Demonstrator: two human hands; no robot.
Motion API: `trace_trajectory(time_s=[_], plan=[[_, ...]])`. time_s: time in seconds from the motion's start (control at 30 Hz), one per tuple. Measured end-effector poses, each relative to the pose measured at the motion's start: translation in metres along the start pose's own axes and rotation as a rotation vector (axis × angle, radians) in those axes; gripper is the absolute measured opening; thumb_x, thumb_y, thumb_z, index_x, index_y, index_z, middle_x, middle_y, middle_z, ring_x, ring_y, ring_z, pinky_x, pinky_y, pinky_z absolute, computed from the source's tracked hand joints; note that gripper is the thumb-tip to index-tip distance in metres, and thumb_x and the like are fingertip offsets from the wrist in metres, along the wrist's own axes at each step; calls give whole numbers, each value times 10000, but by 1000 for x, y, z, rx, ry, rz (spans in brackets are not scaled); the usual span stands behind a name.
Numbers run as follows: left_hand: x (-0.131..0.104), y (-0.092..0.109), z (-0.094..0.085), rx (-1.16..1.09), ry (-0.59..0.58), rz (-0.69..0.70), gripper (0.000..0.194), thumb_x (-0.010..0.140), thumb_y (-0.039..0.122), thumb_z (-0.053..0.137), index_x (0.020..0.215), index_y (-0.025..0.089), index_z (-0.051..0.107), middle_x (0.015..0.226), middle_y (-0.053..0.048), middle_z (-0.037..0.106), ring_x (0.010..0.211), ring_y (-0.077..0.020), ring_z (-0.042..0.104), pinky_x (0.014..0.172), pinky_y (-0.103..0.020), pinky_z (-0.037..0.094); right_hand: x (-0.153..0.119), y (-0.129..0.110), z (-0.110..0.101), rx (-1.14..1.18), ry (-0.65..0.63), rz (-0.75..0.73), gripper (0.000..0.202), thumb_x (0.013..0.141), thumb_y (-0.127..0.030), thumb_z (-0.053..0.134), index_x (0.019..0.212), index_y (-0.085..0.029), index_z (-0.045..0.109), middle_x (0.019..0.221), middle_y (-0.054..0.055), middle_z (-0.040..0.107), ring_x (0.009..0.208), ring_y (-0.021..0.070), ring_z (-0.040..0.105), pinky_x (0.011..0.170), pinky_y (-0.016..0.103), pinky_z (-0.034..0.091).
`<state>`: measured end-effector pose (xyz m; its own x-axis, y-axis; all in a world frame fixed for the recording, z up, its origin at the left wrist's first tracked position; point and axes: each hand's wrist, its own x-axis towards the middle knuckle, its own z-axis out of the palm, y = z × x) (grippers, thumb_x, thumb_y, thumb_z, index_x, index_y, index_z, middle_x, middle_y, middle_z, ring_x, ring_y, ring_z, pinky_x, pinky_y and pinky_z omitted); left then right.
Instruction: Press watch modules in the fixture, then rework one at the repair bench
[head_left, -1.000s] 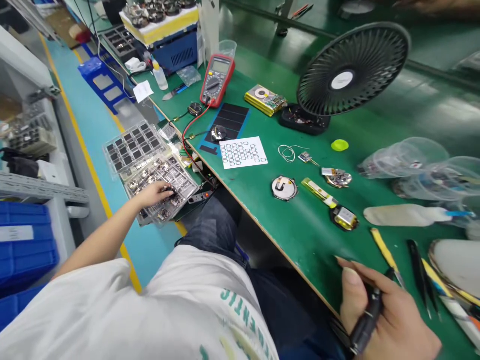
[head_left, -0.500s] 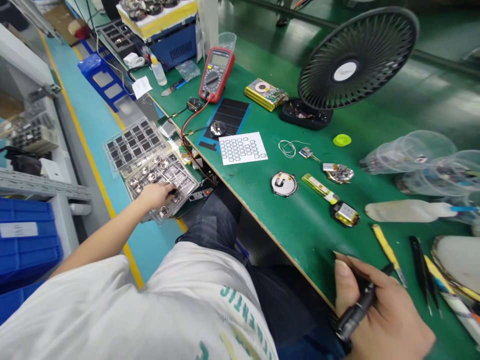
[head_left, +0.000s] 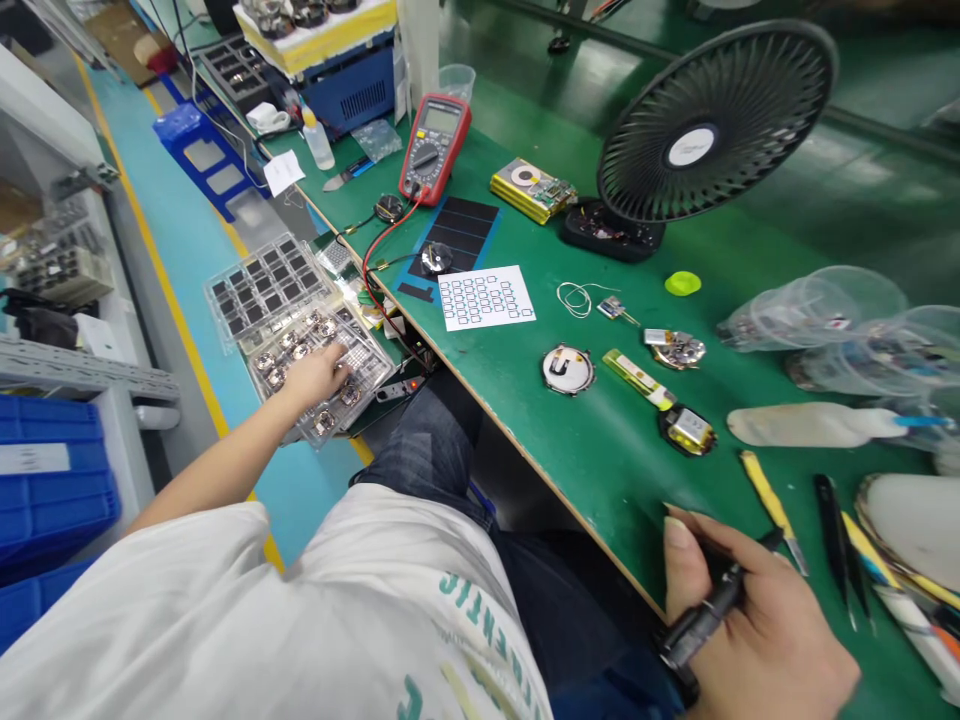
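Note:
Out to the left, my left hand (head_left: 315, 377) reaches over a clear plastic tray (head_left: 371, 362) of small round metal watch parts. Its fingers are bent together at the tray; whatever is between them is hidden. On the right, my right hand (head_left: 772, 620) is closed around a black pen (head_left: 701, 625), held over the bench's front edge. Nearest to that hand on the green bench lie a yellow-handled knife (head_left: 765, 490) and black tweezers (head_left: 836, 535). A round watch module (head_left: 568, 369) and a module with a battery (head_left: 688, 428) rest farther in.
A red multimeter (head_left: 435, 150) with leads stands beyond a printed white sheet (head_left: 487, 297). A black fan (head_left: 716, 120) and a yellow-wrapped battery pack (head_left: 531, 188) are at the back. Clear cups (head_left: 817, 305) and a squeeze bottle (head_left: 806, 423) lie right. A second tray (head_left: 262, 285) adjoins the first.
My left hand has moved slightly up and away over the tray, and the dark spot at its fingertips no longer shows. My right hand keeps its hold on the pen.

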<state>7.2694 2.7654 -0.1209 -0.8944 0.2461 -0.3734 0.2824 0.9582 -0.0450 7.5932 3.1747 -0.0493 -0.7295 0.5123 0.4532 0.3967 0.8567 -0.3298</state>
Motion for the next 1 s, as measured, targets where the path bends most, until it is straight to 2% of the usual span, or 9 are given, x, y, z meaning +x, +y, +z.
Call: trace_trajectory(time_s=[0.17,0.37,0.5,0.7,0.87,1.0], plan=[[-18,-2,3,-3,-150,68,430,1033,472,668,1363,195,657,1332,-112,708,1169,-256,708,1027,-500,612,2,-1,0,-25,-23,-21,626,1027,-729,481,1006,-200,815,871,102,841,792,317,817,793,437,659],[-18,-2,0,5,-246,63,414,1035,466,669,1342,189,669,1338,-113,710,1183,-259,709,1042,-510,608,7,-6,-5,-18,18,-130,512,1054,-629,545,1017,-191,809,848,90,828,732,272,794,711,370,643],[-16,4,2,-1,-304,95,421,1035,449,673,1371,196,654,1360,-116,696,1191,-261,704,1036,-507,614,10,-12,-8,-38,39,-203,426,1072,-536,580,1031,-167,790,851,87,822,736,252,791,722,342,634],[-13,5,0,-24,-378,88,398,1021,426,700,1333,183,660,1299,-102,706,1123,-243,715,972,-465,634,14,-13,-9,-32,87,-266,387,1084,-498,582,992,-171,769,809,67,804,694,225,772,663,322,596],[-14,0,-7,-72,-377,66,354,1013,475,698,1183,165,695,1127,-64,729,980,-202,710,893,-410,625,14,-12,-8,-14,91,-282,341,1071,-478,616,1009,-178,765,819,70,802,710,229,773,667,324,600],[-29,3,-28,-140,-262,81,358,954,536,695,910,181,701,860,-39,712,787,-190,659,741,-333,536,10,-9,-9,81,48,-240,250,1042,-424,677,1029,-191,767,852,72,804,743,223,768,723,321,613]])
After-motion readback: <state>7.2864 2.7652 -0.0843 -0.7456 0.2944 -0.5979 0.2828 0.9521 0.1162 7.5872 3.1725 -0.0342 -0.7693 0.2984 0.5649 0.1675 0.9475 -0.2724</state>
